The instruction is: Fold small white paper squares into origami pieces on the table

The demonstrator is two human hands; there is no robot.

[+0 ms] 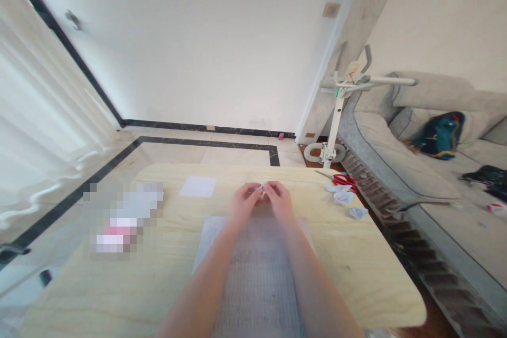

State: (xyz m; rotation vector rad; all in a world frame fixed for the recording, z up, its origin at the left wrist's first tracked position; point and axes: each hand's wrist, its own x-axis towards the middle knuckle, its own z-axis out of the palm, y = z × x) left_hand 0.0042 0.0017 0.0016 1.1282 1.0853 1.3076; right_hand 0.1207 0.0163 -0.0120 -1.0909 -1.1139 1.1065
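On the left of the bench [158, 274], a flat white sheet [198, 187] lies just left of frame centre. The left hand [243, 203], fingers curled, pinches a small whitish piece [259, 187], probably paper, though the fingers mostly hide it, at the centre of the frame. The right hand [281, 200], likewise curled, pinches it from the other side. Right of centre lie crumpled white scraps [344, 198] and red-handled scissors [344, 181].

The left hand [243, 202] and right hand [280, 200] mostly hide a blurred pale piece [260, 188].
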